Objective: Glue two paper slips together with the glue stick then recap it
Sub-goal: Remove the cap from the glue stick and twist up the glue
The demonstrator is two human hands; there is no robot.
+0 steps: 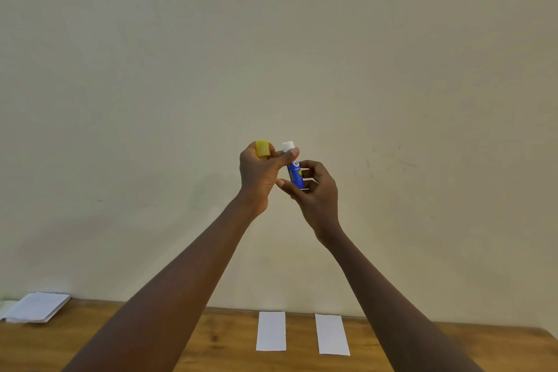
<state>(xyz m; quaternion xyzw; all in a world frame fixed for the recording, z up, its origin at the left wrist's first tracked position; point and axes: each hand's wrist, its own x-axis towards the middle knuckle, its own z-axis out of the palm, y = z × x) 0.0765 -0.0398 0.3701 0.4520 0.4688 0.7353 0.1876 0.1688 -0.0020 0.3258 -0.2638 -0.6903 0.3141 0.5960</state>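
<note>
— Blue glue stick, mid-frame, held high in front of the wall. Uncapped, white tip up. Long axis near upright, top leaning slightly to the left of the frame.

— Held by what?

— Right hand, fingers and thumb curled round the lower half, pinching near the base. Left hand just beside it, gripping the yellow cap in curled fingers, one digit stretched across to touch the stick just under the white tip.

— Any gluing done?

— Seemingly none. Left-hand slip and right-hand slip flat on the wooden table, low in the frame. Side by side, apart, long sides parallel, both well below the hands.

— Relation for the coming move?

— Tip pointing up, away from the paper. Calls for tipping the stick over and bringing it down, perhaps after twisting the base to raise the glue. Left-hand slip roughly straight beneath the stick; right hand nearer the right-hand slip. A judgement from position only.

— And the cap?

— Left of the tip, about level with it. Open end hidden in the fingers; facing impossible to tell. Best kept in hand for the recap.

— Anything further out?

— White notepad, lower left of the frame, at the table's back edge, well apart from the slips.
</note>
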